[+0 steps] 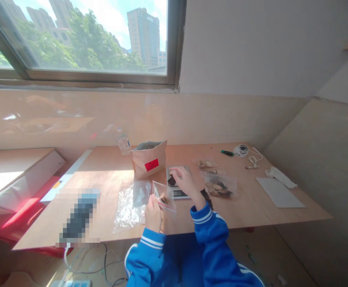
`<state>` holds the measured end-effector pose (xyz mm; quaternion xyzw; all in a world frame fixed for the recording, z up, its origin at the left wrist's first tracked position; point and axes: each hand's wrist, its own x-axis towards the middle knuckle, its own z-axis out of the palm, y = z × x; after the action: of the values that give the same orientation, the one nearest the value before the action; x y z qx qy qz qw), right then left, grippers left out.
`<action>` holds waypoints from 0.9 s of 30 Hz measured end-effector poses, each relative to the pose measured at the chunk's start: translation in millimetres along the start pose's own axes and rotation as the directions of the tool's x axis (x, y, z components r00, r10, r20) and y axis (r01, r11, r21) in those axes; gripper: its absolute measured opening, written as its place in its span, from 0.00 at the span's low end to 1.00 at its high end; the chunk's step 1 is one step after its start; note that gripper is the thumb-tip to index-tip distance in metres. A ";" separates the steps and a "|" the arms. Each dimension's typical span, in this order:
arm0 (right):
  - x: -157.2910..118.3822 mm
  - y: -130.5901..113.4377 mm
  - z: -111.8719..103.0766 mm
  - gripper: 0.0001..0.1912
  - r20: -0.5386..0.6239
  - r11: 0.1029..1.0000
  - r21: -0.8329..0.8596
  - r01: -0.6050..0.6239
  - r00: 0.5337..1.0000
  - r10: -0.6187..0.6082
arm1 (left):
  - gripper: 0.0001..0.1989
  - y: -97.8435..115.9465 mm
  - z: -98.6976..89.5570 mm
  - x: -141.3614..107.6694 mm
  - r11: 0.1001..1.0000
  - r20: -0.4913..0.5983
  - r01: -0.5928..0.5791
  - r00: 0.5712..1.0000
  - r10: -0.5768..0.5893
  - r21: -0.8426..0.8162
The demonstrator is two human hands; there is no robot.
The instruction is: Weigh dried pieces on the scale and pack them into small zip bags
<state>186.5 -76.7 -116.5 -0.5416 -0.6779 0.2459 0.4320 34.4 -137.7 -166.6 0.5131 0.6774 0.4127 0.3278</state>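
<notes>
My left hand (153, 215) is closed on the edge of a small clear zip bag (169, 204), which stands tilted with a few brown dried pieces (164, 198) inside. My right hand (184, 179) reaches over a small kitchen scale (183, 192). Its fingertips pinch a dark brown dried piece (172, 180) at the scale's plate; whether the piece still rests on the plate, I cannot tell. Behind the zip bag stands an open kraft paper pouch (145, 165) with a red label. A flat clear plastic bag (132, 207) lies left of my left hand.
Filled zip bags (221, 186) of dried slices lie right of the scale. Farther right are a screwdriver (227, 152), a white dome camera (240, 150) with its cable, and white paper (280, 192). A plastic bottle (123, 142) stands at the back; a blurred dark object (79, 215) lies left.
</notes>
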 end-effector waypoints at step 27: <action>-21.4 -45.0 6.9 0.17 0.383 0.930 0.120 -0.347 0.881 0.279 | 0.19 -12.9 -8.3 -0.7 0.998 0.111 -0.058 0.992 0.055 0.028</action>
<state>158.0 -109.2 -90.8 -0.5477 -0.6226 0.4693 0.3035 21.9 -141.9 -174.4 0.5591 0.6499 0.3824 0.3447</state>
